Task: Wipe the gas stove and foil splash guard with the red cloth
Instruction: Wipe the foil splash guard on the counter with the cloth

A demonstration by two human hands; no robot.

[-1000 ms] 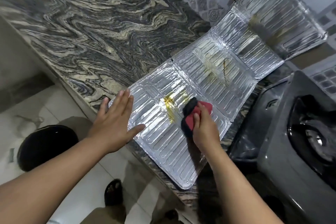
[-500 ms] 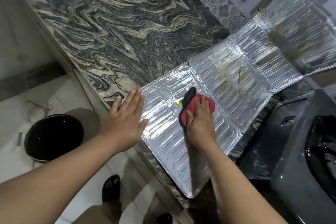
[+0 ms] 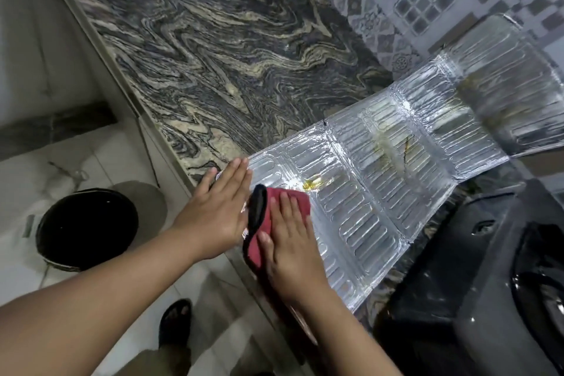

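The foil splash guard [image 3: 375,192] lies unfolded flat on the marble counter, with yellow-brown grease stains on its near and middle panels. My right hand [image 3: 290,241] presses the red cloth [image 3: 262,223], which has a black edge, flat onto the near panel with straight fingers. My left hand [image 3: 216,210] lies flat on the guard's left corner, fingers straight, right beside the cloth. The dark gas stove [image 3: 500,272] stands at the right edge, partly cut off by the frame.
The swirled marble counter [image 3: 232,49] stretches away to the upper left. Patterned wall tiles [image 3: 424,0] rise behind the guard. Down on the floor sit a black bucket [image 3: 85,229] and a sandalled foot [image 3: 175,323].
My right hand has dragged the red cloth left and toward me across the near panel, uncovering a yellow stain. My left hand stays flat on the corner.
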